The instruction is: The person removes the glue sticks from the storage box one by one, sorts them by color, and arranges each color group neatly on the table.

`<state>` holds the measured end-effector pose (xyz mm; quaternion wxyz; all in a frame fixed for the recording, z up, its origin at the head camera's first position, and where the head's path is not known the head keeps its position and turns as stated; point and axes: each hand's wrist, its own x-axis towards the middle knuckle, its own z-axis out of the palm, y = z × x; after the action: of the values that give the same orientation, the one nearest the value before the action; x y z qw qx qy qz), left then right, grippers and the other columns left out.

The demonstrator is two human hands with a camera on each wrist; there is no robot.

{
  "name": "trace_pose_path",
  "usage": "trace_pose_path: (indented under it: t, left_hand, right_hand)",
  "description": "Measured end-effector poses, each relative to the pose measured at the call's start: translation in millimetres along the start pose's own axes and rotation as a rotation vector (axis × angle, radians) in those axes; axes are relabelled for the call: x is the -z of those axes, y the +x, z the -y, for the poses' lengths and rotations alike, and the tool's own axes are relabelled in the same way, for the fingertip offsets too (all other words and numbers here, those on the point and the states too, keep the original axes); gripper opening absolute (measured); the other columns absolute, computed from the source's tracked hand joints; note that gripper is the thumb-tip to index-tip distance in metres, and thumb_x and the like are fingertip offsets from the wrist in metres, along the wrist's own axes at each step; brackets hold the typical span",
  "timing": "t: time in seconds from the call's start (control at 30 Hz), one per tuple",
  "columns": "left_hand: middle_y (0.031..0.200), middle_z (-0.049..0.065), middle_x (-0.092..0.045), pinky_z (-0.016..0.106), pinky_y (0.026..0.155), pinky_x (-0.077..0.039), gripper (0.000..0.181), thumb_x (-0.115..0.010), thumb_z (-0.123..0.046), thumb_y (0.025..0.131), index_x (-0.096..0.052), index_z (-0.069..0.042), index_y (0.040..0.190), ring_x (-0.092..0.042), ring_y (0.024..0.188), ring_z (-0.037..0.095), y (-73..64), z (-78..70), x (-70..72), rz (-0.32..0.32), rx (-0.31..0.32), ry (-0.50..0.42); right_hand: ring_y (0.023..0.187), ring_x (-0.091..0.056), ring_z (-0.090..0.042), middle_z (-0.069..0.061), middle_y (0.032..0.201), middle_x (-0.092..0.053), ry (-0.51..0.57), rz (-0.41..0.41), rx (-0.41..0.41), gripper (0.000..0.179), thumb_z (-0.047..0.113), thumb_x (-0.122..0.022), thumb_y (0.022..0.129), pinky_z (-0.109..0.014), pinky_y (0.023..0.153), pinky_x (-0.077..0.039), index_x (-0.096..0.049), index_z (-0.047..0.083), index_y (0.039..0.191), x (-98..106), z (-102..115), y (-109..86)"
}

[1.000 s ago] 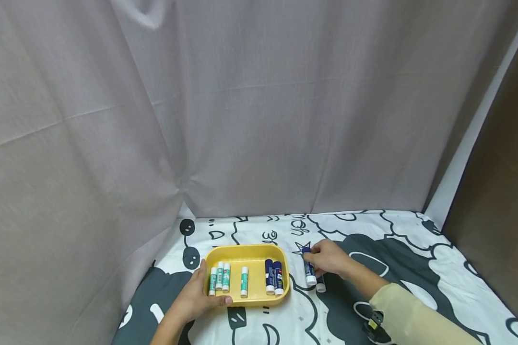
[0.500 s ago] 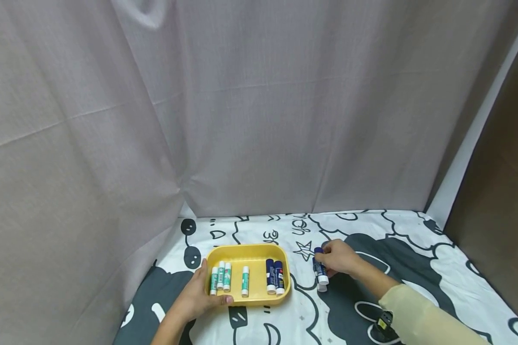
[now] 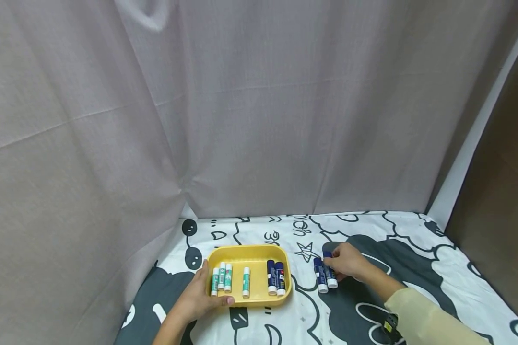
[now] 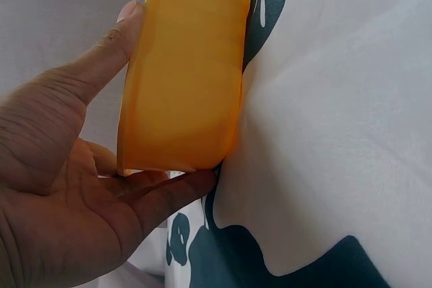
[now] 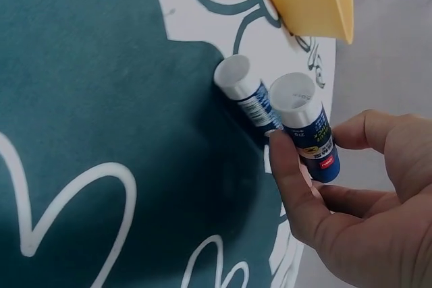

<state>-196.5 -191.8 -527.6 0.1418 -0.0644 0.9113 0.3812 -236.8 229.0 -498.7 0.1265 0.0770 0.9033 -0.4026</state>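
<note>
My right hand pinches a dark blue glue stick with a white base, labelled "glue stick", between thumb and fingers. A second blue glue stick lies on the cloth just left of it. In the right wrist view, the held one leans tilted beside this other stick. My left hand holds the left end of a shallow yellow tray, thumb at its near side and fingers round the corner. The left wrist view shows the thumb and fingers against the tray wall.
Inside the tray, several green-and-white glue sticks lie to the left, one set apart. Two blue glue sticks lie at its right. A patterned white and dark grey cloth covers the surface; a grey curtain hangs behind.
My right hand has carried its glue stick rightward, across the other blue one to that one's right side. The left hand and the tray have stayed almost in place.
</note>
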Motion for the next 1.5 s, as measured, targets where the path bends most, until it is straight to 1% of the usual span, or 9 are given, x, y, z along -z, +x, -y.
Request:
trace_pose_path:
  t: [0.17,0.4,0.6,0.73,0.8,0.97,1.2,1.37,1.5]
  left_hand:
    - [0.179,0.030,-0.026,0.071,0.131,-0.032,0.155,-0.105,-0.050,0.067,-0.007,-0.006,0.178,-0.036,0.160,0.055,0.8,1.2,-0.6,0.002,0.011,-0.004]
    - [0.179,0.031,-0.026,0.071,0.131,-0.033,0.155,-0.105,-0.051,0.066,-0.007,-0.006,0.178,-0.036,0.160,0.055,0.9,1.4,-0.3,0.001,0.007,0.009]
    - [0.179,0.031,-0.027,0.072,0.131,-0.033,0.155,-0.105,-0.050,0.067,-0.008,-0.005,0.178,-0.036,0.160,0.055,0.4,1.6,-0.3,0.003,-0.003,0.007]
    - [0.179,0.030,-0.027,0.072,0.130,-0.033,0.155,-0.106,-0.050,0.066,-0.008,-0.006,0.178,-0.036,0.160,0.056,1.0,2.6,-1.1,0.005,0.012,0.001]
    - [0.179,0.030,-0.027,0.073,0.130,-0.033,0.156,-0.106,-0.051,0.065,-0.009,-0.006,0.178,-0.036,0.160,0.056,1.8,2.9,-1.6,0.005,0.017,0.001]
    - [0.179,0.029,-0.027,0.072,0.130,-0.033,0.156,-0.106,-0.051,0.065,-0.008,-0.007,0.178,-0.037,0.160,0.055,3.1,3.3,-1.7,0.000,0.010,-0.004]
    - [0.179,0.030,-0.026,0.072,0.131,-0.033,0.155,-0.107,-0.048,0.066,-0.008,-0.006,0.178,-0.035,0.161,0.055,1.7,2.4,-1.3,-0.001,0.003,-0.011]
    - [0.179,0.030,-0.026,0.072,0.131,-0.033,0.155,-0.107,-0.047,0.066,-0.008,-0.006,0.178,-0.035,0.161,0.055,1.9,2.2,-1.4,-0.005,-0.003,-0.008]
    - [0.179,0.030,-0.026,0.072,0.131,-0.033,0.155,-0.106,-0.048,0.066,-0.008,-0.005,0.178,-0.035,0.161,0.055,1.9,1.8,-1.7,-0.006,0.002,-0.005]
  right_hand:
    - [0.067,-0.075,-0.019,-0.018,0.091,-0.070,-0.046,-0.005,-0.012,0.033,0.012,-0.073,0.102,-0.034,0.061,-0.068,-0.069,-0.019,0.114,-0.2,-10.2,3.7]
    - [0.064,-0.074,-0.018,-0.014,0.085,-0.070,-0.099,-0.026,-0.022,0.024,0.014,-0.074,0.101,-0.033,0.060,-0.067,-0.073,-0.010,0.098,-3.4,-21.3,8.0]
    - [0.060,-0.075,-0.018,-0.012,0.079,-0.071,-0.161,-0.037,0.002,0.023,0.014,-0.076,0.099,-0.032,0.058,-0.066,-0.073,-0.008,0.095,-7.1,-26.8,9.9]
    - [0.057,-0.074,-0.018,-0.012,0.075,-0.070,-0.182,-0.049,0.030,0.022,0.013,-0.077,0.098,-0.032,0.055,-0.065,-0.073,-0.008,0.092,-10.1,-30.7,11.3]
    - [0.056,-0.074,-0.018,-0.012,0.075,-0.070,-0.196,-0.055,0.033,0.022,0.012,-0.076,0.098,-0.031,0.055,-0.065,-0.073,-0.009,0.093,-11.0,-30.8,12.0]
    - [0.056,-0.074,-0.016,-0.014,0.081,-0.072,-0.242,-0.064,0.013,0.032,0.012,-0.077,0.097,-0.029,0.054,-0.064,-0.072,-0.017,0.108,-12.4,-28.3,13.3]
    - [0.058,-0.070,-0.017,-0.016,0.084,-0.071,-0.291,-0.098,0.041,0.032,0.014,-0.079,0.096,-0.029,0.052,-0.061,-0.070,-0.014,0.109,-13.2,-27.5,10.1]
    - [0.060,-0.071,-0.017,-0.022,0.095,-0.071,-0.289,-0.110,0.043,0.041,0.013,-0.079,0.096,-0.030,0.053,-0.062,-0.064,-0.016,0.121,-13.3,-27.6,10.2]
    - [0.061,-0.072,-0.017,-0.024,0.096,-0.070,-0.268,-0.099,0.044,0.041,0.012,-0.079,0.096,-0.030,0.054,-0.064,-0.063,-0.017,0.122,-12.1,-28.4,10.6]
